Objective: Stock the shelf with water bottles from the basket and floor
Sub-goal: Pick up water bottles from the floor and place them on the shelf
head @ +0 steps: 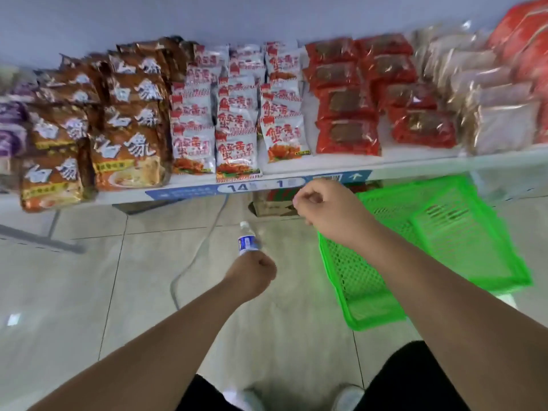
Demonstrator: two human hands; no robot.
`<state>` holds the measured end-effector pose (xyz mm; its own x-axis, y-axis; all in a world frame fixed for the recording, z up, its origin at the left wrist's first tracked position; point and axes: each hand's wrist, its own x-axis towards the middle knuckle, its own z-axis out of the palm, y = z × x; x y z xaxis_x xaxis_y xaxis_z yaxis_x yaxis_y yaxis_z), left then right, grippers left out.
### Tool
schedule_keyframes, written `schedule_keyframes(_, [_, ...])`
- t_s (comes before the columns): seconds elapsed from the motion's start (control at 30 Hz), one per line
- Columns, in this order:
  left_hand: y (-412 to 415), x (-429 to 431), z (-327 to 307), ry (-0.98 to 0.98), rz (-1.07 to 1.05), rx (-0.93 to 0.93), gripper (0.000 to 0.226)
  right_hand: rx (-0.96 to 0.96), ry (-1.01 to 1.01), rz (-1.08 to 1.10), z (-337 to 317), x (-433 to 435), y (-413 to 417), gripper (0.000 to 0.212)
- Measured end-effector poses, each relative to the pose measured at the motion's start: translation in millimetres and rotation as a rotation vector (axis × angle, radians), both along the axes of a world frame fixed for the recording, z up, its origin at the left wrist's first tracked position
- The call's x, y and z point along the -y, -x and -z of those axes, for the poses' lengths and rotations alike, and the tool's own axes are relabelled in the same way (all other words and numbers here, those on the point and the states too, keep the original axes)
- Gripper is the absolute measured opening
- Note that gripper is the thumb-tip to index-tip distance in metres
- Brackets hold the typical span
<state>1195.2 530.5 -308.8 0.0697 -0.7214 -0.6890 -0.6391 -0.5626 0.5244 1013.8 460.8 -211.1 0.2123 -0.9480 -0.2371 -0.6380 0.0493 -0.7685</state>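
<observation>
Above my shoes [347, 396], left hand [252, 274] curls round a water bottle [248, 241]; right hand [320, 209] fisted, seemingly empty. Basket [474, 232] beside that fist looks emptied; I judge this bottle awaits shelving.

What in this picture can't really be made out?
Head view only:
- Water bottle: lower half hidden inside the left hand.
- Right hand: curled fingers hide whether it holds anything.
- Green basket: inside partly covered by the right forearm.
- Shelf label: print blurred by motion.
</observation>
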Motion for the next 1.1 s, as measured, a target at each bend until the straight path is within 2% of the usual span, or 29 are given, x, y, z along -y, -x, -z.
schedule_keyframes(0.1, [2.1,-22.1,79.5,-0.102,-0.030,0.014,0.022,-0.003,-0.036,-0.005,64.2,-8.7,3.4,0.011])
schedule_keyframes(0.23, [2.2,-21.1,138.1,-0.134,-0.031,0.072,0.026,-0.010,-0.061,0.009,111.0,-9.2,8.9,0.009])
schedule_keyframes(0.47, [-21.1,3.9,183.2,-0.067,-0.017,0.223,0.030,0.113,-0.145,0.097,142.8,-15.2,7.0,0.006])
schedule_keyframes(0.63, [-40.0,-17.9,216.0,-0.146,-0.096,0.253,0.057,0.199,-0.177,0.074,145.4,-17.6,2.9,0.019])
schedule_keyframes(0.8, [-39.7,-11.6,246.0,-0.147,-0.153,0.220,0.054,0.214,-0.201,0.110,151.7,-15.9,9.6,0.013])
schedule_keyframes(0.9, [-36.5,-3.8,261.2,-0.109,-0.267,0.205,0.055,0.238,-0.229,0.141,152.9,-17.1,13.5,0.020])
schedule_keyframes(1.1, [-32.1,10.0,287.2,-0.157,-0.471,0.065,0.031,0.178,-0.246,0.087,160.5,-24.1,20.6,0.024])
